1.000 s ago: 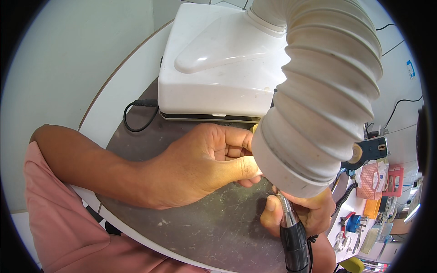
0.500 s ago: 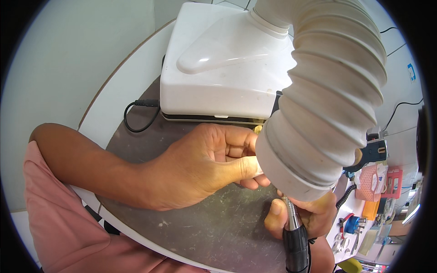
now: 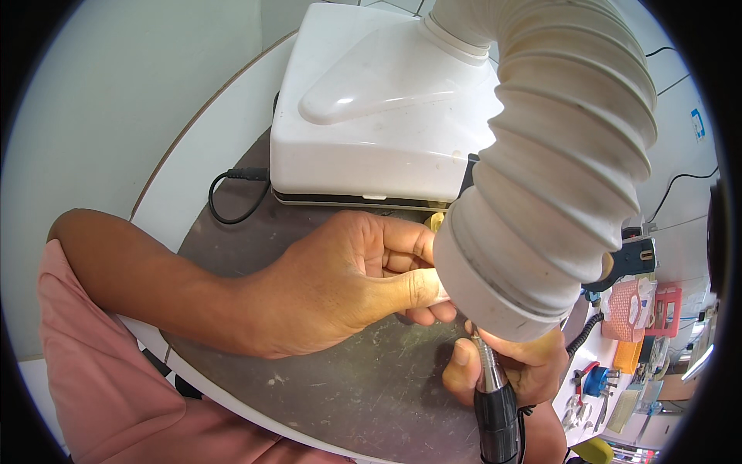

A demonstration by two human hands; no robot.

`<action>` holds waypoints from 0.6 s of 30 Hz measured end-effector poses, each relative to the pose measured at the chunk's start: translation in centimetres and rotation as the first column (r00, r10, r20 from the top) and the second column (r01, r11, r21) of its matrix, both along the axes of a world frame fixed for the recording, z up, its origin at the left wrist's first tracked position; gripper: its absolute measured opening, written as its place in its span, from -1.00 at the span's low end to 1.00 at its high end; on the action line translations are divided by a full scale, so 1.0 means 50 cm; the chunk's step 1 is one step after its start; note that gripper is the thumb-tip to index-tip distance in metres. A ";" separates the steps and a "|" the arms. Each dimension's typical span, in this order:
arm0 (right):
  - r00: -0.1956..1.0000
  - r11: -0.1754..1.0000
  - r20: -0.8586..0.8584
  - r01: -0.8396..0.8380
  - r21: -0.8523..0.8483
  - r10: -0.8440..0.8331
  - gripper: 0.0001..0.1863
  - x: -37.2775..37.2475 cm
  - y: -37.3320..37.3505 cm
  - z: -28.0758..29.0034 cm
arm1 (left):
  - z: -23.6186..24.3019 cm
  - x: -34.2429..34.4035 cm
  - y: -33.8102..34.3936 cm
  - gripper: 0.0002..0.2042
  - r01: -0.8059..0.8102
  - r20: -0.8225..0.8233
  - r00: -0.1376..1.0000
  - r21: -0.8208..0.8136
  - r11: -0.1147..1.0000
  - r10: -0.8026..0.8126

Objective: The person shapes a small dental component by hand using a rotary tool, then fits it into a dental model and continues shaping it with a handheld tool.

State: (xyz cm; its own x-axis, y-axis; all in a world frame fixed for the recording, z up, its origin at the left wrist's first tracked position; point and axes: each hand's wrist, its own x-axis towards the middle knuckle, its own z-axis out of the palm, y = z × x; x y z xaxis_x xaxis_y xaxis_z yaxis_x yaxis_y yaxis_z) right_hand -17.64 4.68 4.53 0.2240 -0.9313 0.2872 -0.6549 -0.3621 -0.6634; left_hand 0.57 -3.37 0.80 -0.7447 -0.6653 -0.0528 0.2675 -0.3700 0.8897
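Note:
My right hand (image 3: 539,365) grips a rotary handpiece (image 3: 496,414) with a black body and a silver, tapering nose. The handpiece points up and away, and its tip is hidden under the mouth of a white corrugated suction hose (image 3: 568,162). My left hand (image 3: 328,282) is closed just left of the hose mouth, thumb against curled fingers. Whatever its fingertips hold is covered by the hose. Both hands are above a scuffed dark tabletop (image 3: 325,398). Beyond the left fingers, a small yellow object (image 3: 435,220) shows in part.
A white boxy machine (image 3: 371,151) stands at the back, with a black cable (image 3: 226,219) at its left. On the right are a pink basket (image 3: 623,309), an orange container (image 3: 627,356), red-handled pliers (image 3: 585,373) and a blue cylinder (image 3: 597,381). A coiled black cord (image 3: 585,336) runs there.
My right hand and the handpiece have moved slightly left. The left hand stays almost where it was, and the hose has not moved.

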 end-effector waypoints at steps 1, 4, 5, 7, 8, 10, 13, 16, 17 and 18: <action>1.000 0.998 -0.004 -0.008 -0.062 0.008 -0.75 -0.001 0.001 -0.007 | -0.001 0.000 0.000 -0.81 0.000 -0.001 1.000 -0.006 1.000 0.000; 1.000 0.991 0.004 0.001 -0.136 0.000 -0.74 0.002 0.000 -0.014 | -0.003 -0.002 0.000 -0.81 -0.004 -0.015 1.000 0.002 1.000 0.004; 1.000 0.989 0.018 0.017 -0.149 -0.014 -0.73 0.003 -0.001 -0.015 | -0.003 -0.001 0.000 -0.81 -0.004 -0.014 1.000 0.003 1.000 0.005; 0.999 0.990 0.027 0.025 -0.137 -0.021 -0.73 0.003 0.000 -0.015 | -0.002 -0.001 0.000 -0.81 -0.007 -0.013 1.000 0.008 1.000 0.007; 0.999 0.992 0.035 0.033 -0.125 -0.029 -0.72 0.003 0.000 -0.015 | -0.002 -0.001 0.000 -0.81 -0.007 -0.013 1.000 0.008 1.000 0.007; 1.000 0.992 0.018 0.015 -0.126 -0.013 -0.72 0.000 0.000 -0.013 | -0.001 -0.002 0.001 -0.81 -0.004 -0.008 1.000 0.002 1.000 0.004; 1.000 0.993 -0.014 -0.008 -0.120 0.007 -0.72 0.000 -0.001 -0.011 | -0.004 0.001 0.000 -0.81 0.003 -0.003 1.000 -0.004 1.000 -0.003; 1.000 0.995 -0.020 -0.007 -0.096 0.005 -0.73 0.002 -0.001 -0.007 | -0.005 0.002 0.001 -0.82 0.007 -0.008 1.000 0.005 1.000 -0.007; 1.000 0.997 -0.015 0.000 -0.079 -0.001 -0.73 0.002 -0.001 -0.007 | -0.004 0.001 0.001 -0.82 0.007 -0.008 1.000 0.005 1.000 -0.007; 1.000 0.997 -0.015 0.000 -0.078 -0.001 -0.73 0.002 0.000 -0.007 | -0.003 0.000 0.002 -0.82 0.002 -0.013 1.000 0.005 1.000 -0.002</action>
State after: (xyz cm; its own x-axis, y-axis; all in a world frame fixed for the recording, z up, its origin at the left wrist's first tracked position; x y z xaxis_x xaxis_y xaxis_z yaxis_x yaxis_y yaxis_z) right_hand -17.54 4.67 4.20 0.2280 -0.9062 0.3561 -0.6647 -0.4121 -0.6232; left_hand 0.59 -3.28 0.63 -0.7468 -0.6635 -0.0458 0.2786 -0.3747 0.8843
